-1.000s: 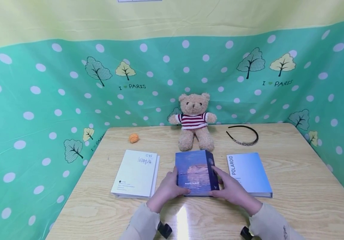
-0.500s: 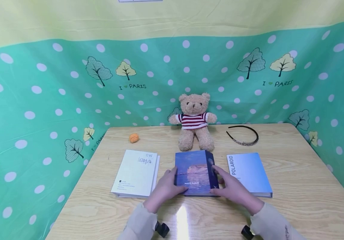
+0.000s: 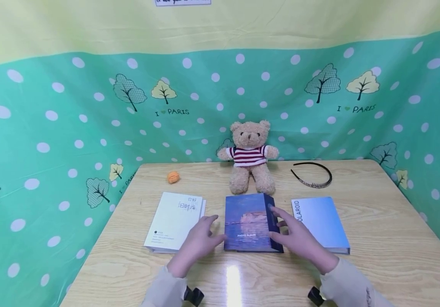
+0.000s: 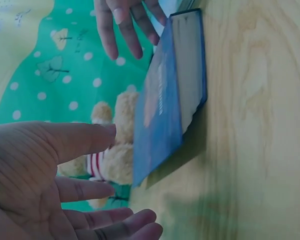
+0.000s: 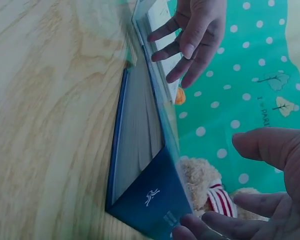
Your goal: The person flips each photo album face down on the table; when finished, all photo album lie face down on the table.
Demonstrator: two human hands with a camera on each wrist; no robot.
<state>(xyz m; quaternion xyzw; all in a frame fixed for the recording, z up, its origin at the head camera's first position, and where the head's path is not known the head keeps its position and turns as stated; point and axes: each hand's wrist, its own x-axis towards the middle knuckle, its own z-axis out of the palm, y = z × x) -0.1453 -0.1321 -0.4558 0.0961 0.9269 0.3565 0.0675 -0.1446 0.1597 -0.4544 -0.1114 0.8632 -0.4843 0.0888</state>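
Note:
A dark blue photo album (image 3: 246, 226) with a painted sea-and-cliff cover lies in the middle of the table, its spine (image 5: 150, 200) on the right. My left hand (image 3: 198, 238) hovers left of it with fingers spread, apart from the cover and over the right edge of a white album (image 3: 174, 221). Beside the spine is my right hand (image 3: 296, 234), fingers extended and thumb held away; whether a fingertip touches the spine I cannot tell. Partly behind that hand lies a blue-and-white Polaroid album (image 3: 325, 221).
A teddy bear (image 3: 248, 155) in a striped shirt sits behind the photo album against the polka-dot cloth (image 3: 189, 140). At the back right lies a black headband (image 3: 316, 184), and a small orange object (image 3: 173, 177) is at the back left of the wooden table (image 3: 120, 273).
My left hand has come off the photo album's left side and moved left. The right hand has stayed by the spine. The head view has tilted up slightly.

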